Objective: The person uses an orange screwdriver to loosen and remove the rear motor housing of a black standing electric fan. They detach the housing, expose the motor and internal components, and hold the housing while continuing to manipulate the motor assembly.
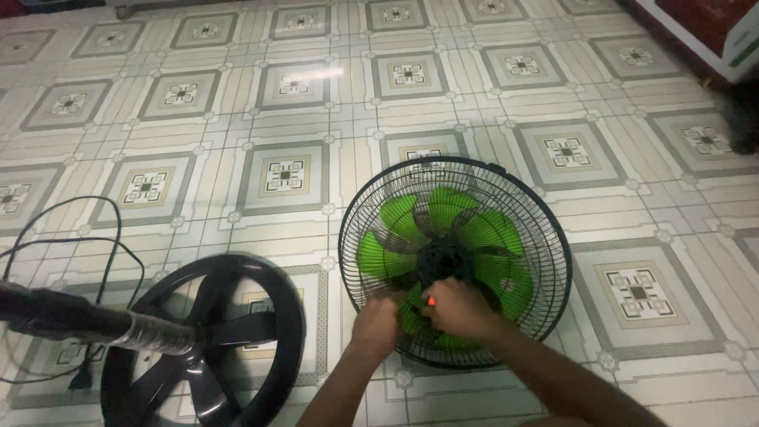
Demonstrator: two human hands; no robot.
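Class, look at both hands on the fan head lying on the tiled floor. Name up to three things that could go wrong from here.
1. Both the left hand and right hand are at the wire grille near the green blades; fingers could get pinched or scratched.
2. The cord loops loosely across the floor; someone might trip on it.
3. The round base and pole lie close by and could be knocked.

Fan grille (545,237) under my hands; round black base (261,292) and pole (79,320) block left, cord (111,237) beyond. Open tile floor (656,198) right and ahead.
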